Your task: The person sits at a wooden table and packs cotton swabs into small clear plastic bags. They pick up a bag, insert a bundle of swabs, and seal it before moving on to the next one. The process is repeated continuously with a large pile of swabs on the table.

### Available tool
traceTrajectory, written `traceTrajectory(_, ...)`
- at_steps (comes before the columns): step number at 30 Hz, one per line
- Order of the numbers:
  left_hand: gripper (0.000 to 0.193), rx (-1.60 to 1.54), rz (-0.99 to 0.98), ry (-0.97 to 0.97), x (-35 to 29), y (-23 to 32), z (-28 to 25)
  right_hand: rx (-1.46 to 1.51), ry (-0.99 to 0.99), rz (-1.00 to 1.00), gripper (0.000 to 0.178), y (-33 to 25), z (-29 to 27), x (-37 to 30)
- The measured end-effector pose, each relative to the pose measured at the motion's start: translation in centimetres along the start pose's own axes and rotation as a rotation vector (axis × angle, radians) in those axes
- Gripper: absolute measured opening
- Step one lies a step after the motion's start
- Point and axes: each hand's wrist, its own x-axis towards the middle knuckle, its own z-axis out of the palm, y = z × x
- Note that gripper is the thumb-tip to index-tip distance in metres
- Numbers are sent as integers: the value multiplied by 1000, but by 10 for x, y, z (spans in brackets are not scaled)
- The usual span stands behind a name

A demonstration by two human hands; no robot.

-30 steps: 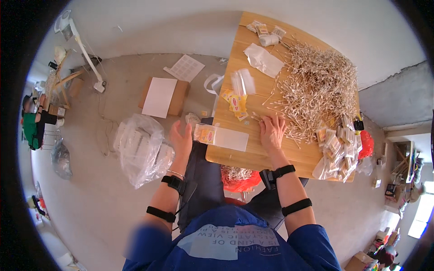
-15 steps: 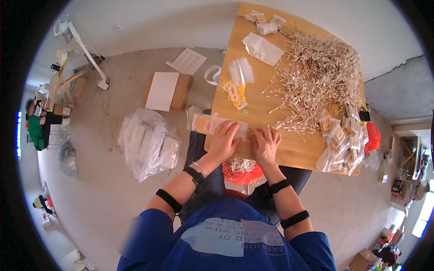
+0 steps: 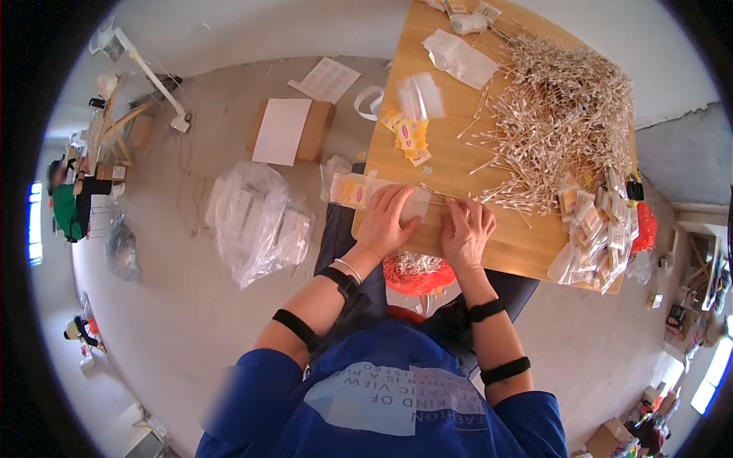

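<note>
At the near left of the table, my left hand (image 3: 387,223) lies over a clear plastic bag (image 3: 416,204), its fingers together and pressing on it. A yellow card (image 3: 350,191) shows in the packet part that sticks out past the table's left edge. Just to the right, my right hand (image 3: 467,233) rests on the wood with bent fingers, closed at the tips of a few cotton swabs (image 3: 434,191) that point toward the bag. A large loose heap of cotton swabs (image 3: 561,114) covers the table's right side.
Yellow cards (image 3: 411,137) and empty clear bags (image 3: 420,97) lie beyond my hands. Filled packets (image 3: 592,225) pile up at the right corner. A red bag of swabs (image 3: 416,275) sits below the table edge. A cardboard box (image 3: 317,130) and plastic sack (image 3: 256,221) are on the floor.
The view has shifted, so the table sits higher and further right. My right hand has drawn slightly away from my left, and swabs now show between them.
</note>
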Motion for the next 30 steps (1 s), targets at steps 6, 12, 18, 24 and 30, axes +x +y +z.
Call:
traceTrajectory(6, 62, -17, -35, 50, 0, 4, 0, -18, -13, -25, 26, -5, -1, 3)
traceTrajectory(12, 60, -22, 1, 51, 1, 0, 3, 7, -160, -28, 19, -2, 1, 13)
traceTrajectory(18, 57, 43, -6, 21, 2, 2, 2, 38, -132, -40, 15, -8, -12, -10)
traceTrajectory(24, 54, 43, 10, -6, 2, -1, 4, 59, -210, -169, 18, -9, -23, -51)
traceTrajectory(30, 50, 65, 0, -17, 3, 1, 4, 19, -138, 57, 14, -7, -27, -43)
